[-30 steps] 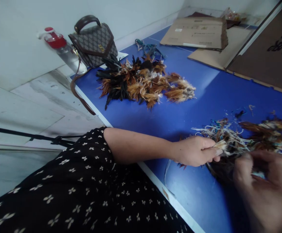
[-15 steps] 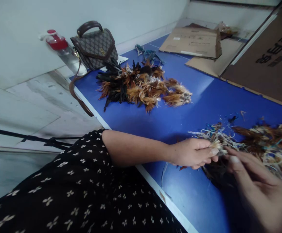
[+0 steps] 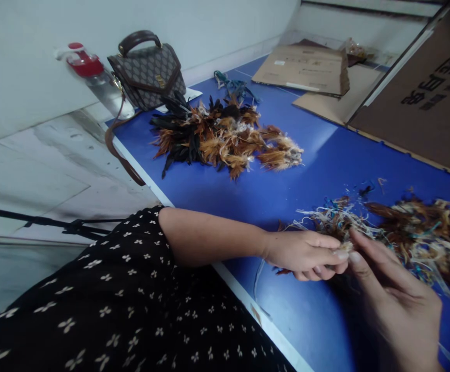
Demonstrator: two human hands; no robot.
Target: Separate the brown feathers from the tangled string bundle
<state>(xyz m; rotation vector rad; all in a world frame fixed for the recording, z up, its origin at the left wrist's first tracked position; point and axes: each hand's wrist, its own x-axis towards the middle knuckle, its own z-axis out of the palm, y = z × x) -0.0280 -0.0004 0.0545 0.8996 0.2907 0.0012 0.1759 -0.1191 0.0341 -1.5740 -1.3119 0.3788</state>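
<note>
My left hand (image 3: 313, 254) is closed around a small bunch of feathers (image 3: 344, 249), whose pale ends poke out past the thumb. Close against those ends is my right hand (image 3: 395, 289), thumb and forefinger bent together in a pinch at the tip of the bunch. What lies between these two fingers is too small to make out. Behind the hands, a tangle of pale strings and feather scraps (image 3: 337, 214) lies on the blue table (image 3: 279, 191). To the right spreads a loose pile of brown feathers (image 3: 426, 232).
Farther back lies a heap of brown and black feathers (image 3: 221, 137). A patterned handbag (image 3: 149, 72) and a red-topped bottle (image 3: 96, 77) stand at the far left corner. Flattened cardboard (image 3: 302, 67) rests at the back, and a large carton (image 3: 422, 98) stands on the right.
My right hand has moved left and come up to the feather ends held in my left hand. The left hand keeps its grip, nearly in the same place.
</note>
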